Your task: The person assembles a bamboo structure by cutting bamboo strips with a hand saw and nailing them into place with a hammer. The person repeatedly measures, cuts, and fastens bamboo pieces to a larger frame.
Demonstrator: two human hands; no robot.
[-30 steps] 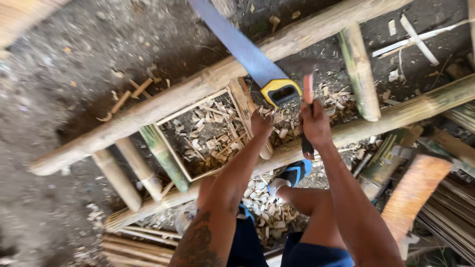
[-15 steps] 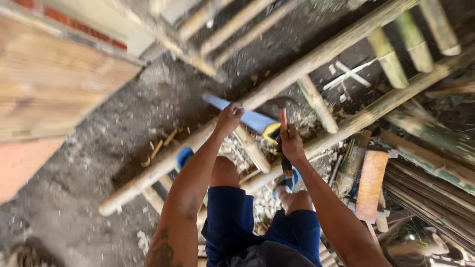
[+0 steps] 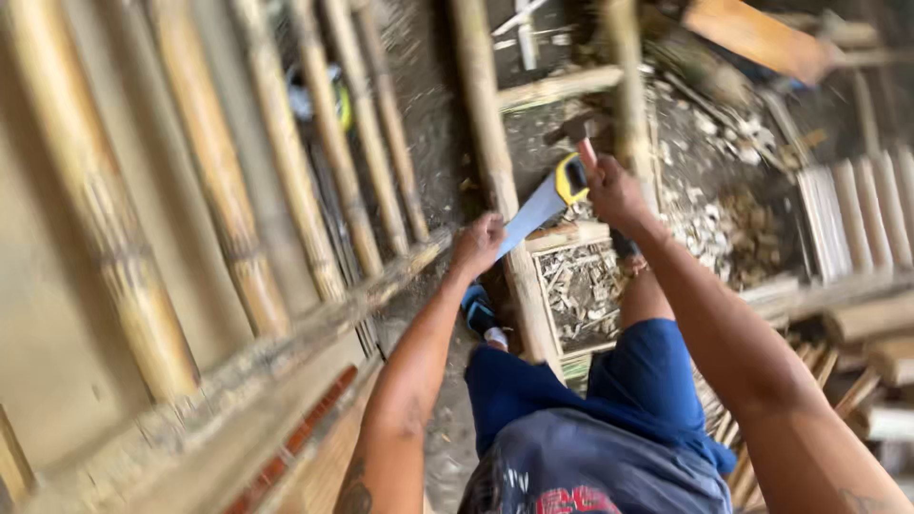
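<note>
Presently we catalogue two bare hands over a bamboo frame on dirt ground. Our left hand [image 3: 479,243], just above centre, is curled into a fist beside the lower end of a handsaw [image 3: 545,198]; we cannot tell whether it grips the blade. That saw lies with its grey blade running from the left hand toward 1 o'clock, its yellow and black handle uppermost. Our right hand [image 3: 614,190], toward 1 o'clock from centre, is closed around a hammer [image 3: 583,141], red shaft upright, dark head above the fist. A long bamboo pole [image 3: 497,190] runs from 12 to 6 o'clock beneath the saw. Wood chips [image 3: 581,290] fill the frame at 4 o'clock from the left hand. Upright bamboo poles [image 3: 224,200] stand at 9 o'clock.
</note>
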